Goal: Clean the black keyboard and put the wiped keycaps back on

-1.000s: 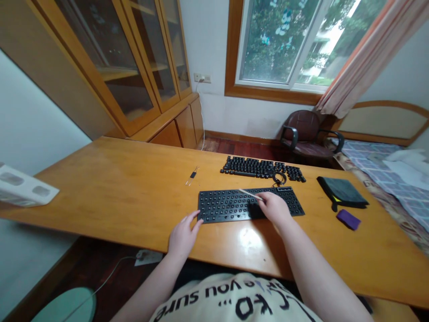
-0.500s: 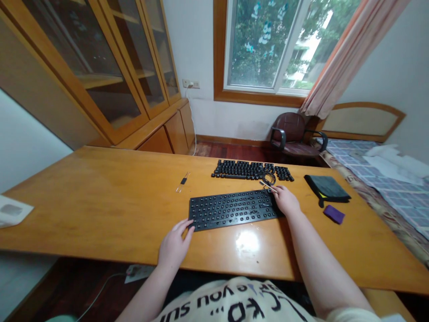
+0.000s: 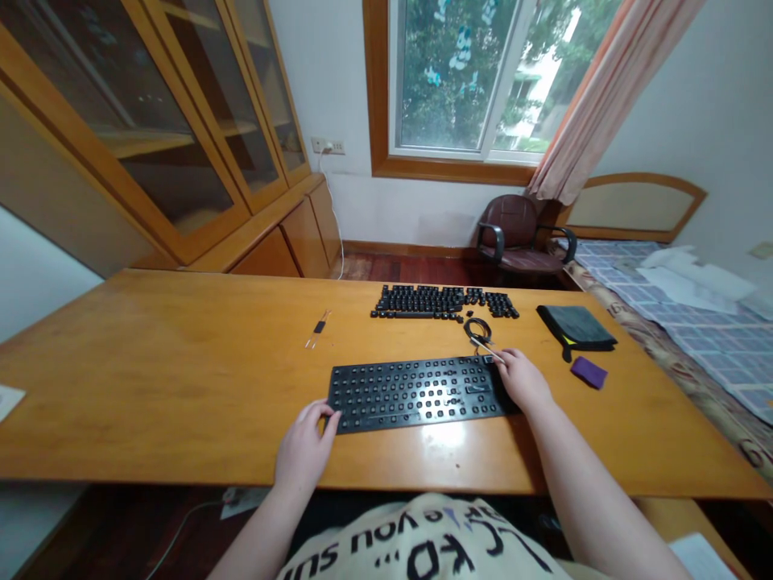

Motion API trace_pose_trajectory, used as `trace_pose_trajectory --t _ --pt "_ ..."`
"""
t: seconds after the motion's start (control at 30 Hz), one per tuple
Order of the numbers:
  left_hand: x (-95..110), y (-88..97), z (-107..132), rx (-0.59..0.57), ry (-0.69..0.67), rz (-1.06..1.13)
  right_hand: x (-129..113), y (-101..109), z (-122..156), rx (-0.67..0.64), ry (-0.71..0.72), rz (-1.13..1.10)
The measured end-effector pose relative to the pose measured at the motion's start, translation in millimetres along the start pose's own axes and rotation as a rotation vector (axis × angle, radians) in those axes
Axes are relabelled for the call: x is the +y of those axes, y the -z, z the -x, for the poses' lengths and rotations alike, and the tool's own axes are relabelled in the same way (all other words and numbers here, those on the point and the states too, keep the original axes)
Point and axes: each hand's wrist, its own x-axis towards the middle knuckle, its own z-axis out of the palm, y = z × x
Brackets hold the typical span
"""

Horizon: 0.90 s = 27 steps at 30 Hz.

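Observation:
A black keyboard base [image 3: 386, 395] with its keycaps off lies on the wooden desk in front of me. My left hand [image 3: 307, 443] pinches its lower left corner between thumb and fingers. At the other end, my right hand [image 3: 524, 380] is closed around a thin pale stick [image 3: 488, 348] and rests against the base's upper right corner. The stick's tip points up and left, near a coiled black cable [image 3: 478, 329]. Beyond the base, loose black keycaps [image 3: 419, 301] are laid out in keyboard order.
A small dark tool with thin prongs [image 3: 319, 327] lies to the left on the desk [image 3: 181, 387]. Over on the right are a folded dark grey cloth [image 3: 576, 328] and a purple pad [image 3: 589, 372]. An office chair [image 3: 519, 234] stands behind the desk, beside a bed [image 3: 682, 282].
The keyboard base has slid toward me, with both hands on it, and sits straighter. The gap to the keycaps and cable is wider. My view has shifted slightly right.

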Motion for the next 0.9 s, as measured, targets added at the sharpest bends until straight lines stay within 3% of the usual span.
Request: trace_pose_trajectory --t 0.2,0.3,0.4,0.5,0.6,0.8,0.9 --pt "-5 1.3 1 0.018 -0.05 -0.007 -1 13 35 -0.094 -0.056 0.126" --pt "-13 4.0 1 0.036 -0.115 -0.079 3 19 43 -0.173 -0.037 0.073" --pt "-19 8.2 1 0.075 -0.179 -0.182 10 18 37 -0.1 -0.034 -0.017" --pt "-17 10.1 1 0.05 -0.411 -0.216 18 10 23 -0.039 0.036 -0.097" --pt "-9 5.0 2 -0.06 -0.615 -0.253 21 4 9 -0.113 0.104 -0.152" --pt "5 -8.9 4 -0.067 -0.566 -0.267 20 14 -6 -0.272 0.275 -0.187" --pt "6 -8.3 3 -0.075 -0.553 -0.248 23 16 -9 -0.262 0.275 -0.262"
